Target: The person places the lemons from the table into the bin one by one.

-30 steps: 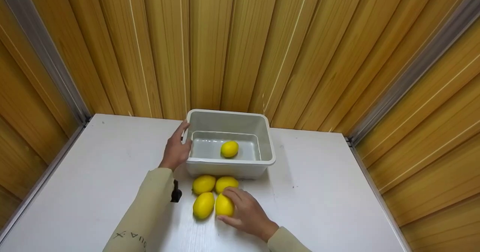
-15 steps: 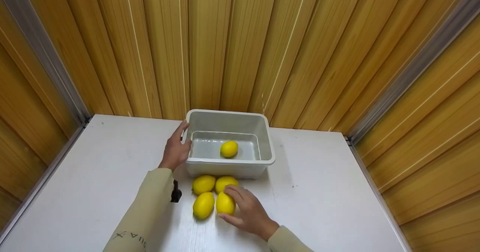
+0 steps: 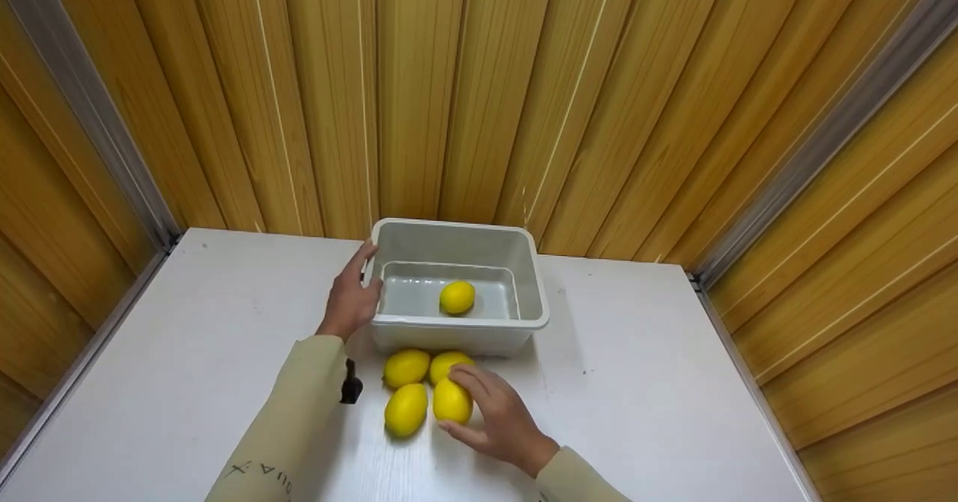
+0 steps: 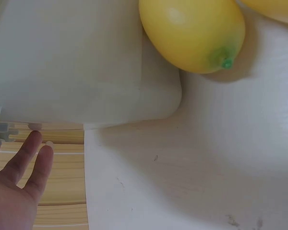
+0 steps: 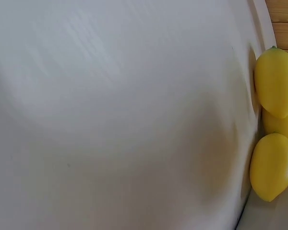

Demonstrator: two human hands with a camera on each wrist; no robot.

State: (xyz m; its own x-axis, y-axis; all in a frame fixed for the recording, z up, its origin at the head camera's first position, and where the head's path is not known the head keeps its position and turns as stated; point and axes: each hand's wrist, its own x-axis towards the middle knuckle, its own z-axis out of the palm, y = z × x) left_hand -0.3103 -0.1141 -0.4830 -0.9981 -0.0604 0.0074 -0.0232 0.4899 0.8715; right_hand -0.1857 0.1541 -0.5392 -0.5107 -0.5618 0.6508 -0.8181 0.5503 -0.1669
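Observation:
A light grey plastic bin (image 3: 460,322) stands at the back of the table, with one yellow lemon (image 3: 457,297) inside. My left hand (image 3: 350,296) holds the bin's left rim; in the left wrist view its fingers (image 4: 41,172) lie along the bin's outer side. My right hand (image 3: 500,418) grips a lemon (image 3: 453,401) between thumb and fingers. Beside it are three more lemons: a front left one (image 3: 406,410), a back left one (image 3: 406,368) and a back right one (image 3: 450,363), partly hidden. The right wrist view shows lemons (image 5: 272,166) at its right edge, not the hand.
The white table (image 3: 658,382) carries the bin and lemons. Wood-patterned panels (image 3: 479,98) rise behind the bin and at both sides. The rear lemons sit close against the bin's front wall.
The lemon in my right hand has shifted slightly right and up in the head view, away from the front left lemon. My left hand and the bin stay practically still.

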